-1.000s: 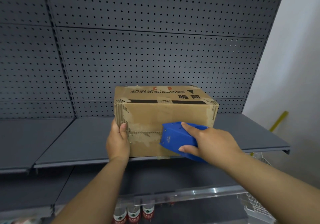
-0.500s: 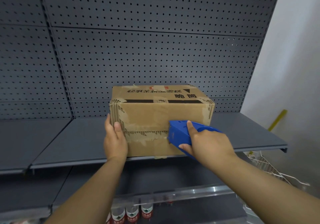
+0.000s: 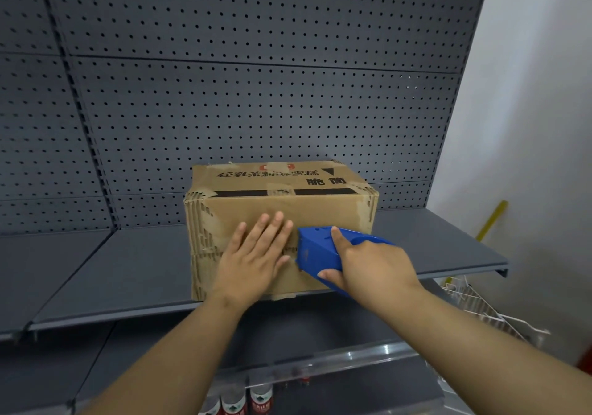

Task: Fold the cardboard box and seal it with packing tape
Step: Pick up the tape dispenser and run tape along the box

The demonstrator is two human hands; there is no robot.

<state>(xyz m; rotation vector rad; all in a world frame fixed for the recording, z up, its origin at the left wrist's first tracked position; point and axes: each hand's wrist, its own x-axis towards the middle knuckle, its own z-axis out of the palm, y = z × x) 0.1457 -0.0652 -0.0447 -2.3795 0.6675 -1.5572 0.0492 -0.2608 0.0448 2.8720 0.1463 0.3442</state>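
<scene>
Fingers [image 3: 272, 227] of the left hand [image 3: 253, 257] lie spread flat on the near face of a closed cardboard box [image 3: 282, 222] at the near edge of a grey shelf [image 3: 128, 273], while the right hand [image 3: 368, 267] grips a blue tape dispenser [image 3: 320, 251], its nose apparently touching that face.

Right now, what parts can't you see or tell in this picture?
- The tape itself: the blue tape dispenser and right hand cover it, head view.
- The middle seam of the cardboard box: the flat left hand hides part of it.
- The box's back and bottom: turned away, against the shelf.
- The bottles: cut off by the bottom edge, labels too small.
</scene>
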